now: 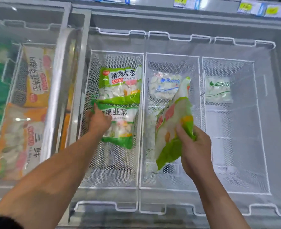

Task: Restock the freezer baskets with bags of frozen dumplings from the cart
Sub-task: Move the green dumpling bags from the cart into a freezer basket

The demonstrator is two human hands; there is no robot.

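Head view only. Left hand (98, 119) down in left wire basket (88, 90), grip pinching top corner of near green dumpling bag (120, 124); second green bag (120, 85) flat just beyond, edges touching. Right hand (195, 147) over middle basket (200, 113), grip clenched on lower edge of third green bag (171, 129), held tilted, partly covering clear bag (165, 86). Another clear bag (218, 91) in right basket (258, 129).

Bright, even overhead light, with soft shadows. Glare streaks the glass lid (65, 90) at left. The price tags (245, 7) along the top are overexposed and blurred. Wide-angle distortion bends the freezer rim (169, 14) at the edges.
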